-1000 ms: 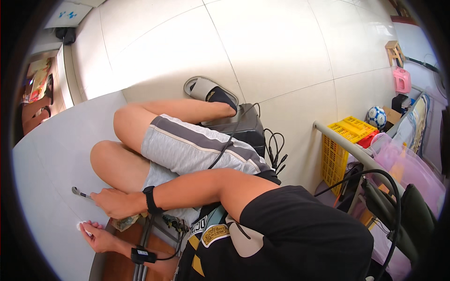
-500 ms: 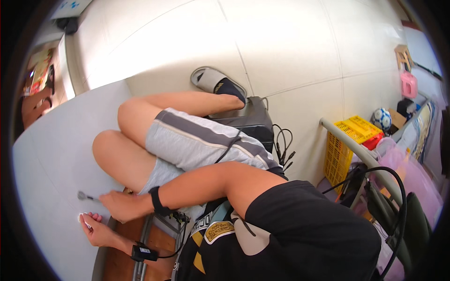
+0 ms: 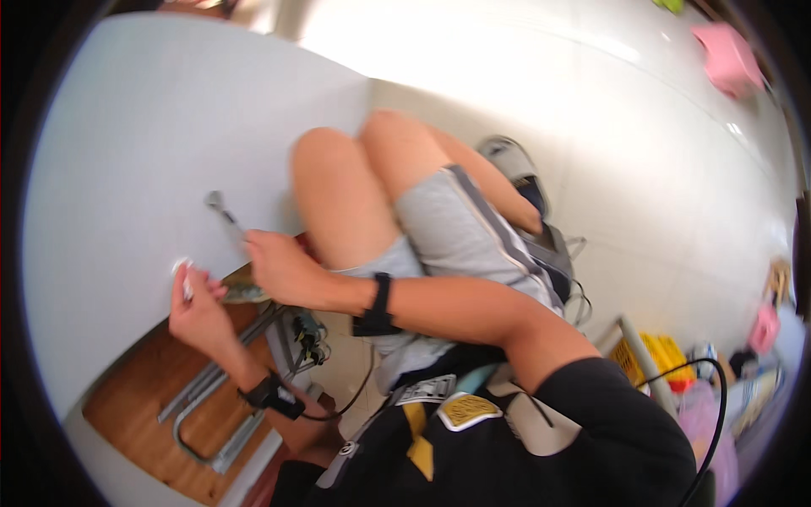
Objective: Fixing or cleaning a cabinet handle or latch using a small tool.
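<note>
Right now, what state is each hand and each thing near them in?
Right hand: closed around the handle of the metal tool.
Metal tool: held, its head lying against the white panel.
Left hand: fingers pinched on a small white piece at the panel's edge.
White panel: lying flat, bare apart from the tool.
Metal frame: resting on the wooden board.

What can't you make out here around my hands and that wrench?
Head view only:
- Wrench: the handle end is hidden inside the right hand.
- Small white piece at the left hand: mostly covered by fingers, too blurred to identify.
- Green object between the hands: largely hidden by the right hand.
</note>
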{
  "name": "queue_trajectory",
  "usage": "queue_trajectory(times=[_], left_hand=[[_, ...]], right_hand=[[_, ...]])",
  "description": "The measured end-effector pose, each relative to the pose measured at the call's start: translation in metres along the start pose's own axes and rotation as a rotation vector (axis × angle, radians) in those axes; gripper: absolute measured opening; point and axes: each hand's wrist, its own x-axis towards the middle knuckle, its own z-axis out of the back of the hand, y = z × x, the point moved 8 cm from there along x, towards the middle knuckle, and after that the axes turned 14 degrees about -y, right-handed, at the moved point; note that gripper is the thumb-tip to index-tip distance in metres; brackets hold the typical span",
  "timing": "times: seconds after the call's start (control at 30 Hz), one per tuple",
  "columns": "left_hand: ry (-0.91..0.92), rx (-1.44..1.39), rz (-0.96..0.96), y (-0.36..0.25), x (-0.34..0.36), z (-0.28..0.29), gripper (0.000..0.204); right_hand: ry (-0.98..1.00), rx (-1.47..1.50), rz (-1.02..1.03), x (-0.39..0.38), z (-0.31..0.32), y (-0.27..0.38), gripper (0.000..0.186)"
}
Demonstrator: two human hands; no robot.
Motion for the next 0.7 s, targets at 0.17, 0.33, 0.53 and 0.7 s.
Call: queue_trajectory(times=[0.17, 0.33, 0.53, 0.7], left_hand=[[-0.117, -0.122, -0.035, -0.052, -0.002, 0.004, 0.029], [0.033, -0.092, 0.153, -0.035, -0.022, -0.011, 0.03], [0.001, -0.223, 0.301, -0.014, -0.063, -0.023, 0.031], [-0.126, -0.333, 0.336, 0.001, -0.07, 0.002, 0.03]], right_hand=[[-0.004, -0.063, 0.086, -0.025, -0.005, -0.029, 0.018], [0.035, -0.076, -0.077, -0.006, 0.008, -0.001, 0.02], [0.03, -0.099, 0.06, -0.021, 0.008, -0.016, 0.02], [0.167, -0.089, -0.162, -0.031, -0.002, -0.005, 0.022]])
